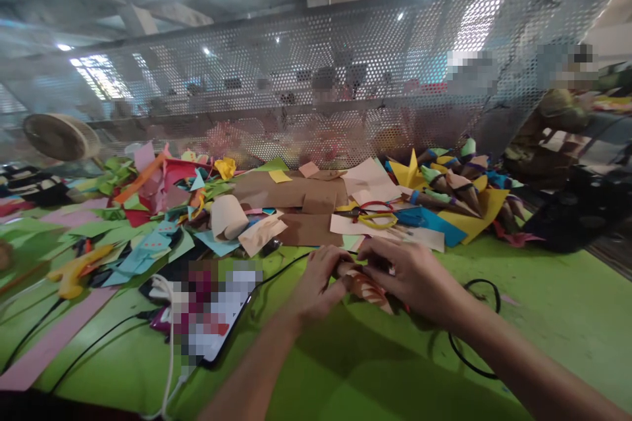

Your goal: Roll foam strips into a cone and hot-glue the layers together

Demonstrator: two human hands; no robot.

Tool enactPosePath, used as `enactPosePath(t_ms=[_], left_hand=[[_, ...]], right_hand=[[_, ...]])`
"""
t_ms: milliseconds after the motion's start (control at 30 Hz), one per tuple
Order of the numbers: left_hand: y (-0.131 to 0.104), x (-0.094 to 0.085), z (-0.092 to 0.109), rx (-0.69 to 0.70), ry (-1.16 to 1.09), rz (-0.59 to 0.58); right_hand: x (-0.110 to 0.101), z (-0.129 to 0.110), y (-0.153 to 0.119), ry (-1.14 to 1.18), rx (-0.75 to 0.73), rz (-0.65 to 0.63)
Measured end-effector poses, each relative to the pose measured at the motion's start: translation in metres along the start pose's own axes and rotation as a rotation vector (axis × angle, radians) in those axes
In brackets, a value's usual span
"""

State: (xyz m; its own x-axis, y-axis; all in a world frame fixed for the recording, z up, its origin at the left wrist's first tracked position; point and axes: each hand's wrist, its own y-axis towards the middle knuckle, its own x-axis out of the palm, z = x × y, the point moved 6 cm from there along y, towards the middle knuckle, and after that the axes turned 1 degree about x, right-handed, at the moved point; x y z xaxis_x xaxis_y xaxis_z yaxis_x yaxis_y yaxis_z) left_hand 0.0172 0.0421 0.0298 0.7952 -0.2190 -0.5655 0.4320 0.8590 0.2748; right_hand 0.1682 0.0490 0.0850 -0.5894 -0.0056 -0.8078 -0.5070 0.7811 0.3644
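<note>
The upper half is spanned by a perforated metal screen point(296, 92). The lower half is filled by a green table point(548, 316), strewn with coloured paper point(141, 253). Just below centre, the right hand point(407, 270) and left hand point(320, 286) are set close together. A phone point(220, 322) is laid at lower left. Between both hands' curled fingers, a small striped peach piece point(368, 291) is gripped.

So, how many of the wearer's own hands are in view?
2: the left hand at the left end of the peach striped piece, the right hand at its upper right. Some fingertips may be hidden.
</note>
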Motion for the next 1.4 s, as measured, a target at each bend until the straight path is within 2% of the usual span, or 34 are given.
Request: enactPosePath(t_ms=[367, 533, 633, 867, 1400], left_hand=[[0.003, 0.002, -0.001, -0.005, 0.077, -0.024], [0.002, 0.001, -0.001, -0.048, 0.010, -0.020], [0.002, 0.000, -0.001, -0.056, -0.019, -0.016], [0.003, -0.001, -0.001, -0.057, 0.024, -0.016], [0.004, 0.001, -0.002, -0.037, 0.010, -0.040]], right_hand=[[0.011, 0.001, -0.001, -0.175, -0.040, 0.023], [0.008, 0.009, 0.003, 0.084, 0.082, -0.078], [0.002, 0.008, 0.004, 0.177, 0.085, -0.105], [-0.001, 0.004, 0.003, 0.183, 0.038, -0.051], [0.003, 0.008, 0.003, 0.205, 0.072, -0.081]])
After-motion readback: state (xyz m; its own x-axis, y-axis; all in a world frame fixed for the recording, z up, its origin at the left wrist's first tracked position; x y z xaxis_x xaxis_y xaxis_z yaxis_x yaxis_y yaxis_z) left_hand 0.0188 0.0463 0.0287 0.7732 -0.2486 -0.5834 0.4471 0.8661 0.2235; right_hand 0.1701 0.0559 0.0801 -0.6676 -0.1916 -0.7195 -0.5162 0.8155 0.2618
